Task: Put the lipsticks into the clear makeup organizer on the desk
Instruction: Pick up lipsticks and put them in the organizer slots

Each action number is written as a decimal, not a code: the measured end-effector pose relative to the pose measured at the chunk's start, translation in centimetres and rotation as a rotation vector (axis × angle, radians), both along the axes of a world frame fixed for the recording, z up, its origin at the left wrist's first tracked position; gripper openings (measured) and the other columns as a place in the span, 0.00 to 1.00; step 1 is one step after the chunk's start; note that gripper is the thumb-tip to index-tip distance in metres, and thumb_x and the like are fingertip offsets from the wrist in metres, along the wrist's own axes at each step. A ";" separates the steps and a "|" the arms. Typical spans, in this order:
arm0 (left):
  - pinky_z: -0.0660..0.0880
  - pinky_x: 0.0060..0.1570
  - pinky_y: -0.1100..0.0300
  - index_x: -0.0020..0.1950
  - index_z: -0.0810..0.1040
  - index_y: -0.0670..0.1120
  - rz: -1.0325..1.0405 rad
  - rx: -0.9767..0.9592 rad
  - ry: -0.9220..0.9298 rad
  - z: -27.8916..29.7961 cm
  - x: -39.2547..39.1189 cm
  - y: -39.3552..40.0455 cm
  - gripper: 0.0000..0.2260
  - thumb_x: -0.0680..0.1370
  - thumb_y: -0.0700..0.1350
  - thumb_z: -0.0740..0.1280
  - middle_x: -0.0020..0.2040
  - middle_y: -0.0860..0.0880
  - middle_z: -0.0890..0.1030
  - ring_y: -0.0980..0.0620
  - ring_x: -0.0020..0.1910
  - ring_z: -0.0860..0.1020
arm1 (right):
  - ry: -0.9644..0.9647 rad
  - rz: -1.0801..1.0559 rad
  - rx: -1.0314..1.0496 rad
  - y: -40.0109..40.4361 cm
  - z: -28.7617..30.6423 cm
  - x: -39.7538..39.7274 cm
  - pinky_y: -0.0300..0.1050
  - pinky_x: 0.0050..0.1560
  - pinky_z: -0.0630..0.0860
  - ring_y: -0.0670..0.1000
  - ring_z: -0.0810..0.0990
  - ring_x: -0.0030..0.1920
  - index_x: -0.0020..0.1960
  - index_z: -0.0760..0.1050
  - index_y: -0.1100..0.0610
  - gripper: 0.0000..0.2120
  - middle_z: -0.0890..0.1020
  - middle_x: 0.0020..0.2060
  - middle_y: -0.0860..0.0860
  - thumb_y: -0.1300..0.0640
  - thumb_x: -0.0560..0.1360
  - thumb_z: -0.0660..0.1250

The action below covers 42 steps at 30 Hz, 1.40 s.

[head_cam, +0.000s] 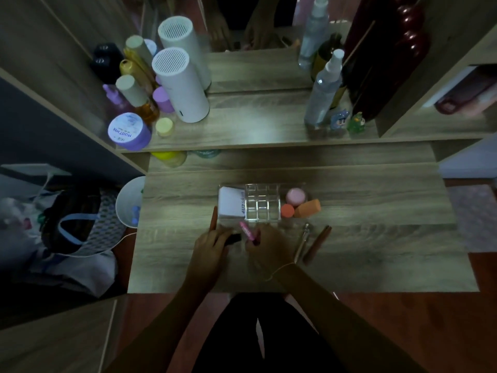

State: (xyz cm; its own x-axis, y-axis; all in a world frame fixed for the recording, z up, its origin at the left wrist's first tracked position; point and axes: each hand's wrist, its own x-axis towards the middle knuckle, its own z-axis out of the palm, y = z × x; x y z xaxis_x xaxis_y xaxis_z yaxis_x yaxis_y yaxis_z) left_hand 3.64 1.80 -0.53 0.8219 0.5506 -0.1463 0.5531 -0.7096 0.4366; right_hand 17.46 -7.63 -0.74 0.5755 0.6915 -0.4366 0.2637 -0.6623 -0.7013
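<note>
Head view: dim wooden desk (376,238); right hand (266,247) grips pink lipstick (248,232), left hand (212,244) black one (233,239).

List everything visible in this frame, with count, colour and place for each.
clear makeup organizer: 1, transparent, desk centre; grid slots look empty
white box: 1, white, organizer's left part
makeup sponges: 3, pink and orange, organizer's right part
pink lipstick: 1, pink, in right hand
dark tube: 1, black, at left hand
slim tubes: 2, clear and brown, desk, right of the hands
white cylinder: 1, white, shelf, mirrored behind
purple jar: 1, lilac, shelf left
spray bottle: 1, clear, shelf right
left hand: 1, on dark tube
right hand: 1, gripping pink lipstick
</note>
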 end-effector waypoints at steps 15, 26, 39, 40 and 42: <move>0.70 0.50 0.73 0.57 0.73 0.46 0.256 -0.225 -0.393 2.5 7.6 2.9 0.09 0.77 0.40 0.65 0.53 0.50 0.77 0.60 0.51 0.73 | 0.030 -0.102 0.101 2.7 1.7 5.2 0.36 0.38 0.70 0.40 0.76 0.36 0.43 0.71 0.52 0.06 0.78 0.36 0.45 0.57 0.72 0.69; 0.75 0.57 0.49 0.61 0.73 0.45 0.150 -0.265 -0.254 3.1 10.5 4.5 0.12 0.78 0.38 0.63 0.57 0.46 0.79 0.47 0.58 0.75 | -0.161 -0.208 -0.010 2.8 3.0 6.5 0.38 0.41 0.70 0.43 0.72 0.39 0.45 0.73 0.52 0.06 0.71 0.41 0.43 0.52 0.74 0.68; 0.72 0.48 0.52 0.58 0.76 0.45 0.016 -0.118 -0.242 3.4 11.0 5.2 0.12 0.75 0.37 0.66 0.51 0.45 0.81 0.46 0.52 0.73 | -0.291 -0.025 -0.131 5.2 3.1 7.7 0.44 0.57 0.65 0.56 0.77 0.58 0.59 0.76 0.58 0.14 0.79 0.58 0.56 0.54 0.75 0.67; 0.72 0.47 0.53 0.58 0.76 0.44 0.012 -0.110 -0.242 3.5 11.0 5.3 0.12 0.75 0.37 0.67 0.51 0.45 0.81 0.46 0.52 0.73 | -0.279 0.013 -0.180 5.5 3.1 7.8 0.47 0.60 0.67 0.56 0.76 0.59 0.60 0.75 0.57 0.15 0.78 0.59 0.56 0.54 0.75 0.67; 0.70 0.44 0.56 0.58 0.76 0.44 0.006 -0.112 -0.248 3.6 11.1 5.5 0.12 0.75 0.37 0.67 0.48 0.45 0.82 0.46 0.51 0.73 | -0.231 0.033 -0.136 5.7 3.1 7.9 0.51 0.57 0.71 0.58 0.77 0.56 0.56 0.75 0.57 0.12 0.79 0.56 0.58 0.57 0.74 0.68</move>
State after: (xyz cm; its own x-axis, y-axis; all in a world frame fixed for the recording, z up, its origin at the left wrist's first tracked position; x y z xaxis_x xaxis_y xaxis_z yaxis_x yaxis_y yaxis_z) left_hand 14.70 7.31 3.07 0.8370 0.5473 -0.0010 0.4234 -0.6464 0.6348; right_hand 25.41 -1.95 2.34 0.6485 0.6558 -0.3866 0.4297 -0.7345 -0.5252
